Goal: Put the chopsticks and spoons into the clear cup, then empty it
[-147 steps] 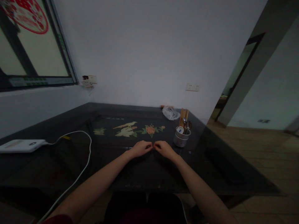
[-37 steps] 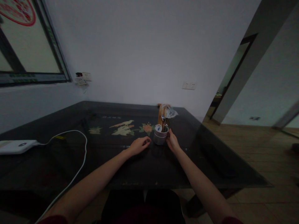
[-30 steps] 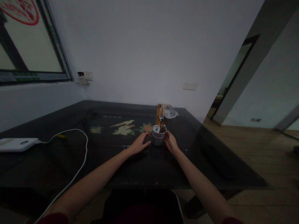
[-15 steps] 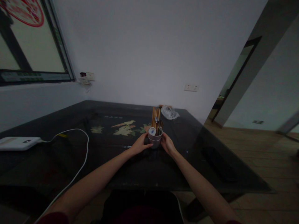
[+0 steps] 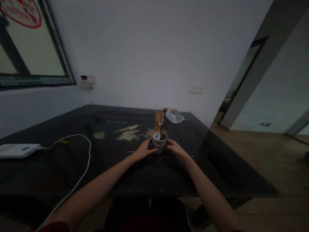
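A light-coloured utensil cup (image 5: 159, 147) stands upright on the dark table in front of me. Wooden chopsticks (image 5: 156, 120), metal spoons (image 5: 165, 128) and a white spoon with a blue mark (image 5: 156, 136) stick up out of it. My left hand (image 5: 144, 150) is curved against the cup's left side, its thumb across the front and the other fingers partly hidden behind. On the right side, my right hand (image 5: 175, 148) has its bent fingers against the cup wall; some fingertips are hard to make out in the dim light.
Behind the cup lies a clear plastic bag (image 5: 174, 116) near the wall. A white power bank (image 5: 19, 150) at the left has a white cable (image 5: 89, 154) running toward my left arm. A dark flat object (image 5: 225, 167) lies at the table's right.
My right hand and wrist have turned slightly outward to the right, with the fingers still at the cup. The chopsticks and spoons have shifted slightly left; my left hand stays in place.
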Tool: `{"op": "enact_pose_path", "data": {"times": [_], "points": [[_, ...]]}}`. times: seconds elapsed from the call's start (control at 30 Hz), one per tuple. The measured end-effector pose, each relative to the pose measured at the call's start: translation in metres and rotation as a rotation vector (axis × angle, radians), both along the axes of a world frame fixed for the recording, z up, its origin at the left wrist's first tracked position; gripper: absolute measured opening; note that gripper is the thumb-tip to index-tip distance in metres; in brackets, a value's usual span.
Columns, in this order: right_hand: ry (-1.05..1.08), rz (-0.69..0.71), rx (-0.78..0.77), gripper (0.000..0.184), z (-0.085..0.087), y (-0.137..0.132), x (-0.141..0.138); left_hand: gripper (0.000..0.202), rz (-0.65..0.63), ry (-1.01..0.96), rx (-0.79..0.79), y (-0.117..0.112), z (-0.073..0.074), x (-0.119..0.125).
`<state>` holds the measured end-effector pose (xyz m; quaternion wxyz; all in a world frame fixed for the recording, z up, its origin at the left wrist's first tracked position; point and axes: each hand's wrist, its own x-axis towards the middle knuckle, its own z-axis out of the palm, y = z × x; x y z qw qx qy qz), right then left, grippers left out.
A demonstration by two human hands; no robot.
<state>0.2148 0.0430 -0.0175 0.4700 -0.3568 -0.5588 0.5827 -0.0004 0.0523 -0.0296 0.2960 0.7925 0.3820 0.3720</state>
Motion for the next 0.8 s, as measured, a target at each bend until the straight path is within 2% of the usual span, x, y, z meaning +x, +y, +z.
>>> {"op": "enact_pose_path", "data": {"times": [0.27, 0.4, 0.8], "points": [[-0.047, 0.086, 0.043, 0.054, 0.009, -0.004, 0.004, 0.069, -0.048, -0.016, -0.019, 0.004, 0.0, -0.002], [-0.102, 0.075, 0.104, 0.061, 0.005, -0.003, 0.004, 0.069, -0.064, -0.04, -0.029, 0.005, 0.0, -0.003], [-0.285, -0.003, 0.25, 0.062, -0.007, 0.002, -0.005, 0.061, -0.102, -0.21, -0.106, 0.006, 0.004, -0.003]]}}
